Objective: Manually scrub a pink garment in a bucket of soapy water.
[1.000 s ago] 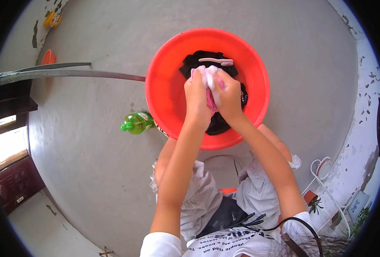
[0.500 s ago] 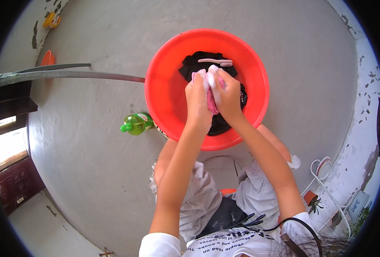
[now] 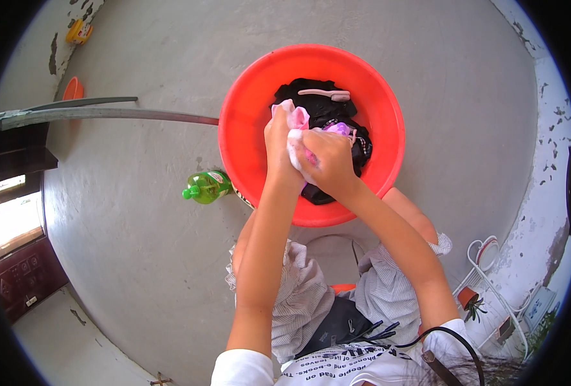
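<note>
Over a red-orange plastic basin (image 3: 242, 151), both of my hands grip a small pink cloth (image 3: 298, 118) covered in white suds. My left hand (image 3: 278, 145) is closed on it, and a pink fold sticks up past the fingers. Pressed against it from the right, my right hand (image 3: 330, 161) is closed in a fist on the same cloth, with foam along the knuckles. Beneath my hands lie dark wet clothes (image 3: 298, 89) and a purple patterned piece of fabric (image 3: 340, 129). A pale pink scrubbing brush (image 3: 337, 96) rests on the dark clothes at the basin's far side.
A green bottle (image 3: 206, 187) of liquid lies left of the basin on the grey floor. Grey metal bars (image 3: 112, 112) reach in from the left toward the rim. A white wire stand (image 3: 491, 283) with potted plants (image 3: 469, 299) is at the right. My knees flank the basin's near side.
My right hand has slid nearer and rolled over into a fist, while my left hand has shifted slightly left. The cloth has been bunched differently, and the purple fabric has come into view.
</note>
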### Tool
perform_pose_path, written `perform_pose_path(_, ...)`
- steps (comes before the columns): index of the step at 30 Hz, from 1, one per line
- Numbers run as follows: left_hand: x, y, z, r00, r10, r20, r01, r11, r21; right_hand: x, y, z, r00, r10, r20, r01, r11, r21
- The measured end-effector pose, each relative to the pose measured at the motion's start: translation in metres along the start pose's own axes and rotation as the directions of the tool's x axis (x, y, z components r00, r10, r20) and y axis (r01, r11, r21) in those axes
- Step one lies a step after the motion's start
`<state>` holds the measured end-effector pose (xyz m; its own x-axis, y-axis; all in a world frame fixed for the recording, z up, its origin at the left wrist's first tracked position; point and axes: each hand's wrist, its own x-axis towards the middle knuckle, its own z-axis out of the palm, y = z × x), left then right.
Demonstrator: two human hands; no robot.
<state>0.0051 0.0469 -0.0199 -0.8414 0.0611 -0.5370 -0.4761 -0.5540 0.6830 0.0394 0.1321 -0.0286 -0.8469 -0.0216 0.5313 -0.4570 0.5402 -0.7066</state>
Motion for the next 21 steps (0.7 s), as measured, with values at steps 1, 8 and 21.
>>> perform_pose_path(1,0.000,0.000,0.001,1.000,-0.006,0.003,0.005,0.999,0.034,-0.001,0.003,0.001,1.000,0.000,-0.001,0.000,1.000,-0.002)
perform_pose_path(8,-0.014,-0.015,0.019,1.000,0.000,-0.027,0.000,1.000,0.009,0.012,0.020,-0.004,0.848,0.527,-0.054,-0.499,0.830,0.250)
perform_pose_path(21,0.002,0.001,-0.002,0.999,0.034,-0.003,-0.034,0.999,-0.015,-0.002,0.003,0.006,0.993,0.119,-0.011,-0.118,0.991,0.066)
